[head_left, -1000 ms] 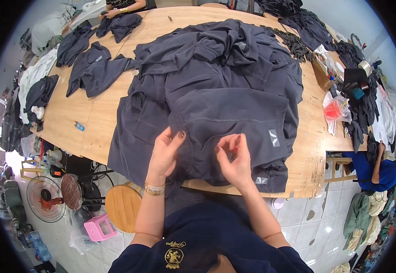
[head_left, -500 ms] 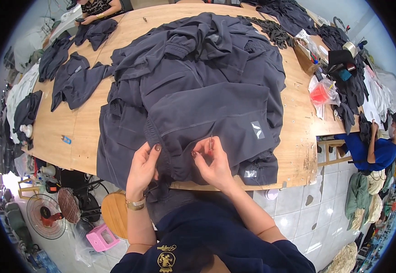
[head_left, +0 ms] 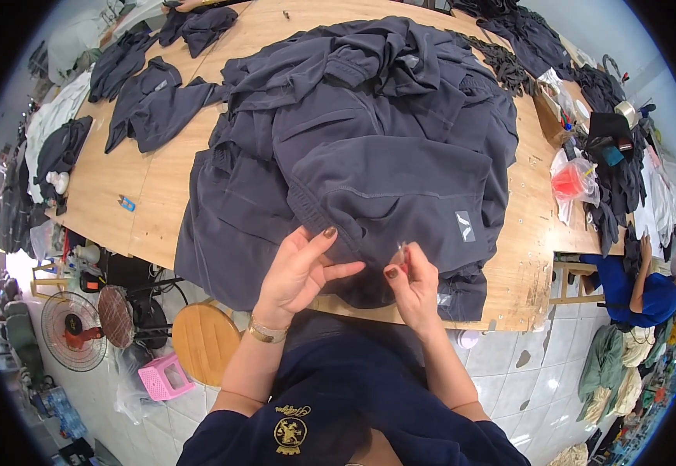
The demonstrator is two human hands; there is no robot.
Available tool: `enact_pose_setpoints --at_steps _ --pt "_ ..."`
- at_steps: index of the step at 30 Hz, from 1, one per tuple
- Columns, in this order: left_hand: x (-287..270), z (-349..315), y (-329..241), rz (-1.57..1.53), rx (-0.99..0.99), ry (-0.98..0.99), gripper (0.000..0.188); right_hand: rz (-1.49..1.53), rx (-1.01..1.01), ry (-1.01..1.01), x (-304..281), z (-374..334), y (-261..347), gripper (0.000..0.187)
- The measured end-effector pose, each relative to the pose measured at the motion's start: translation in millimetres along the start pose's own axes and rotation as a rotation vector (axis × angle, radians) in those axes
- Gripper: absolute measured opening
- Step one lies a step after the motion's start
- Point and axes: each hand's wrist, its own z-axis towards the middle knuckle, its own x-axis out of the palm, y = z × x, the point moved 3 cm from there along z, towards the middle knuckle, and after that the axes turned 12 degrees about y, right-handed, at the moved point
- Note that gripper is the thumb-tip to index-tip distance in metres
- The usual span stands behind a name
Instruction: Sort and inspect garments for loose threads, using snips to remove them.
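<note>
Both hands have pulled back toward the table's near edge since the earlier frames, and the right hand (head_left: 414, 283) now pinches a small slim tool (head_left: 402, 252), thumb and forefinger closed on it; what kind of tool, cannot tell. Left hand (head_left: 301, 268) is open, fingers spread, fingertips touching the hem of the top dark grey garment (head_left: 388, 182) where it hangs over the near edge. Tool tip sits just beside that hem, between the two hands. Garment lies flat on top of a heap of same-colour garments (head_left: 353, 85) covering the middle of the wooden table (head_left: 151, 186).

Bare table wood shows left of the heap, with a small blue clip (head_left: 126, 203) near the left edge, and a narrow bare strip along the right near corner. More dark pieces (head_left: 151, 109) lie toward the far left corner.

Clear plastic bag (head_left: 573, 180) holding something red sits at the right edge. Below the near edge: round wooden stool (head_left: 206, 342), pink stool (head_left: 165, 378), floor fan (head_left: 74, 330). Another person in blue (head_left: 641, 295) sits off the right corner.
</note>
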Motion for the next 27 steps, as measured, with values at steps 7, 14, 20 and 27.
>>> enact_pose_setpoints --at_steps 7,14,20,27 --pt "6 2 3 0.028 0.02 -0.032 0.023 -0.67 -0.153 -0.056 3 -2 12 0.029" --pt "7 2 1 0.032 0.02 -0.033 0.024 -0.794 -0.192 -0.082 2 1 14 0.029" --pt "7 1 1 0.071 0.021 -0.038 0.025 -0.783 -0.174 -0.052 2 2 13 0.029" --pt "7 0 5 0.069 0.015 -0.045 0.025 -0.699 -0.159 -0.045 3 3 13 0.027"
